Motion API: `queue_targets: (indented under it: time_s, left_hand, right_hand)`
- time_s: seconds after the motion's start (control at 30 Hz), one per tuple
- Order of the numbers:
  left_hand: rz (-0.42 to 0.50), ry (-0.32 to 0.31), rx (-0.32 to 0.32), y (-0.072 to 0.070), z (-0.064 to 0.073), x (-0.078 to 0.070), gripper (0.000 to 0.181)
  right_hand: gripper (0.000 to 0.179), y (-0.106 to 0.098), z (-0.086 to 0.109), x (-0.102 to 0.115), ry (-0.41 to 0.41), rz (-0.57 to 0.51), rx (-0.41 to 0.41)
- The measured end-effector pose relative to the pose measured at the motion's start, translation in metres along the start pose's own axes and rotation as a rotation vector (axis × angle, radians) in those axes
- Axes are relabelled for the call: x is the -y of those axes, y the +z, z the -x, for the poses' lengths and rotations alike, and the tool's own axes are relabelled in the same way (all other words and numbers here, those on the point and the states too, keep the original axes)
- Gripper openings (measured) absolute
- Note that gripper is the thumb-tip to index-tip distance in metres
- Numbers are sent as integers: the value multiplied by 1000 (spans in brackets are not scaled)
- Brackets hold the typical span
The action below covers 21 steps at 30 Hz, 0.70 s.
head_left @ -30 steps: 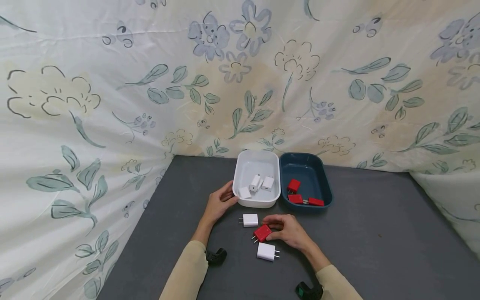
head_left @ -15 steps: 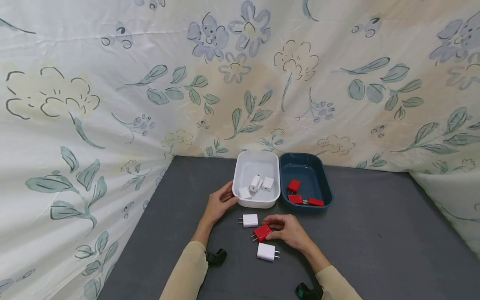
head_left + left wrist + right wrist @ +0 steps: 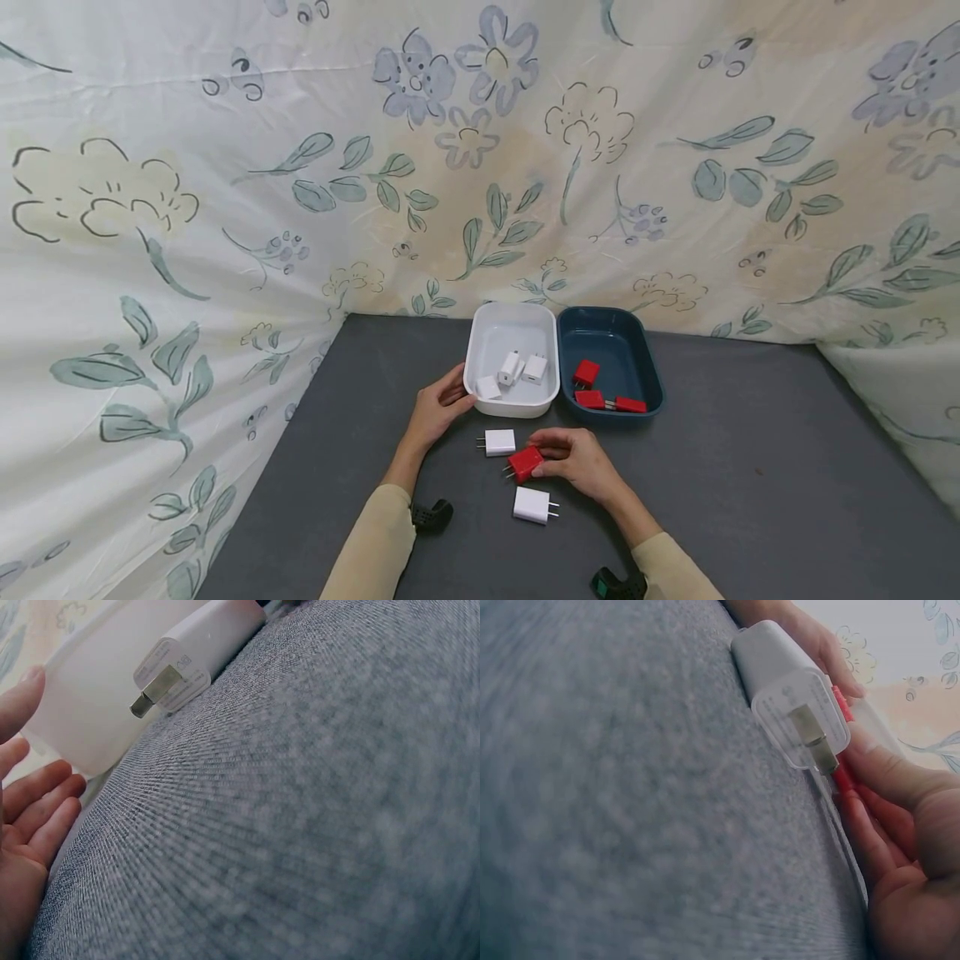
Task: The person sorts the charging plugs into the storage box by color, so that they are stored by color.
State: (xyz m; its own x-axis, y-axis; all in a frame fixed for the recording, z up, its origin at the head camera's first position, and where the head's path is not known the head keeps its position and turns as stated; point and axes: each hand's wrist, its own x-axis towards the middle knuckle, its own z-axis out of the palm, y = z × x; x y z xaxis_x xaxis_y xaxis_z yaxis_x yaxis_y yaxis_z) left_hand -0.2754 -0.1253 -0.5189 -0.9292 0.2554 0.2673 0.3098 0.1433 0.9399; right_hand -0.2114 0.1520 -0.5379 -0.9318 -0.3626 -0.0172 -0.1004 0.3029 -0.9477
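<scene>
My right hand (image 3: 577, 463) pinches a red charger plug (image 3: 525, 463) between thumb and fingers, its prongs pointing left. The right wrist view shows only slivers of this red plug (image 3: 843, 703) behind a white charger plug (image 3: 780, 667). In the head view, one white charger plug (image 3: 500, 443) lies just beyond the red one, and another white plug (image 3: 532, 505) lies nearer. At the left side of a white bin (image 3: 513, 410), my left hand (image 3: 437, 410) rests with extended fingers, apparently touching the wall. The left wrist view shows this left hand (image 3: 34, 817) holding nothing.
Beside the white bin, a dark blue bin (image 3: 651, 358) contains several red plugs (image 3: 589, 400). White plugs (image 3: 534, 368) lie inside the white bin. Both bins stand at the back of the grey tabletop (image 3: 750, 467), before a floral curtain (image 3: 585, 192).
The red plug has shifted very slightly right and away from me in my right hand's pinch. My left hand stays at the white bin, and the other plugs have not moved.
</scene>
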Motion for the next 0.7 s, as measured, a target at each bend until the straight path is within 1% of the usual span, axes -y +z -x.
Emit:
queue_targets:
  time_s: [0.2,0.27,0.47,0.7]
  left_hand:
    - [-6,4,-3,0,1,1,65]
    - [-2,-1,-3,0,1,1,65]
    - [0,-11,-6,0,2,1,64]
    - [-14,31,-18,1,1,0,62]
  right_hand:
    - [50,-2,8,23,19,-15,-7]
    - [50,-3,11,31,6,-18,-4]
    - [51,-3,14,38,3,-33,-19]
    - [51,-4,14,44,-7,-24,-38]
